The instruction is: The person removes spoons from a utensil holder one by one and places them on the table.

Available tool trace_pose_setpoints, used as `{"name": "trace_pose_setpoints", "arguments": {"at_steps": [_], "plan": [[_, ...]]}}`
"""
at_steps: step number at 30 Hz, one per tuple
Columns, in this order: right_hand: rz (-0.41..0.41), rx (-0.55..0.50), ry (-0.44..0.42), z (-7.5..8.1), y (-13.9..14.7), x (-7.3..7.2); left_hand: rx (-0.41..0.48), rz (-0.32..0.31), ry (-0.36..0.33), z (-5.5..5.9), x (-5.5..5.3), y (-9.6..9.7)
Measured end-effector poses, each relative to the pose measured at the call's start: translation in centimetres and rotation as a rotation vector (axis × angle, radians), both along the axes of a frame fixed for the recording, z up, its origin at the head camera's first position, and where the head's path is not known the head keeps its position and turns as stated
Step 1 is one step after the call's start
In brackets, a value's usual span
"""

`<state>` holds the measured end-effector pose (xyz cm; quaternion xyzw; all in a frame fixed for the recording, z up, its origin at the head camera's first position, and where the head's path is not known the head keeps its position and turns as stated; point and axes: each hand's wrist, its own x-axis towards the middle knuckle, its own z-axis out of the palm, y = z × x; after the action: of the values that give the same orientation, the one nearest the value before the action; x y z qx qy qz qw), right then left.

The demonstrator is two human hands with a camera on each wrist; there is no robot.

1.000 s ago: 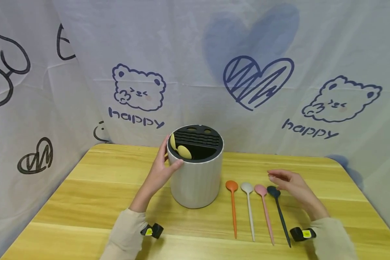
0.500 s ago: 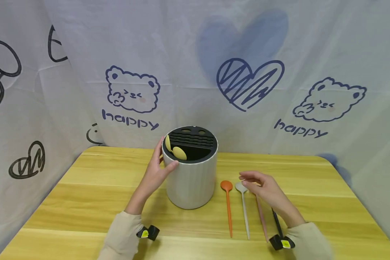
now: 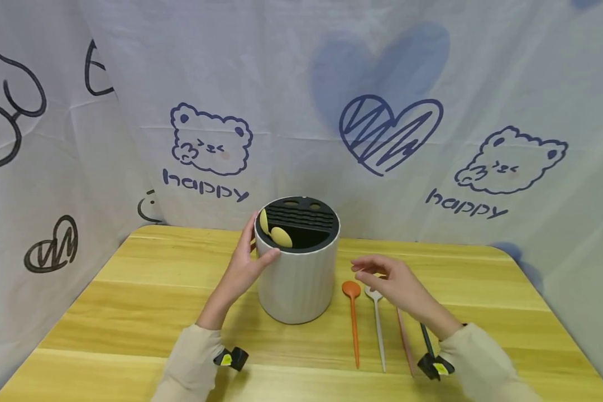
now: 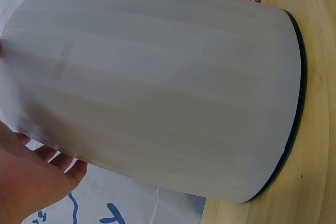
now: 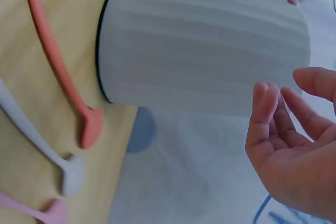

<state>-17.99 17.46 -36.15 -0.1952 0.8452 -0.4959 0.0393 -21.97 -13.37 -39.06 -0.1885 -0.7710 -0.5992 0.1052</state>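
Note:
A ribbed white utensil holder [image 3: 297, 287] with a black divided top stands upright on the table. My left hand [image 3: 241, 271] holds its upper left side, thumb in front and fingers behind. Two yellow spoon heads [image 3: 281, 237] poke out of its front compartment. Right of the holder lie an orange spoon [image 3: 352, 289], a white spoon [image 3: 378, 324], a pink spoon [image 3: 404, 340] and a dark spoon [image 3: 425, 338], side by side. My right hand [image 3: 394, 283] hovers over them, loosely curled with nothing in it, hiding the heads of the pink and dark spoons.
The wooden table [image 3: 130, 290] has a hanging cloth [image 3: 291, 84] with printed bears and hearts behind it and at its sides. Each wrist wears a small black camera, such as the left wrist's camera [image 3: 237, 358].
My right hand has moved left, from beside the dark spoon to above the white one near the orange spoon. My left hand keeps hold of the utensil holder, and the spoons lie as before.

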Motion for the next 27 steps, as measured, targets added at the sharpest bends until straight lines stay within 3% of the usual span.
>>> {"name": "trace_pose_setpoints", "arguments": {"at_steps": [6,11,17,27], "plan": [[0.093,0.074,0.03,3.4,-0.8,-0.3,0.002,0.001,-0.004,0.1,0.0,0.1],[0.108,0.065,0.061,5.5,-1.8,-0.9,0.005,0.0,-0.007,0.1,0.0,0.1],[0.079,0.058,0.018,7.3,-3.2,-1.8,0.003,0.002,-0.005,0.1,0.1,0.0],[0.064,0.035,-0.04,9.0,-5.9,-2.8,0.011,0.001,-0.001,0.1,0.1,0.1]]}}
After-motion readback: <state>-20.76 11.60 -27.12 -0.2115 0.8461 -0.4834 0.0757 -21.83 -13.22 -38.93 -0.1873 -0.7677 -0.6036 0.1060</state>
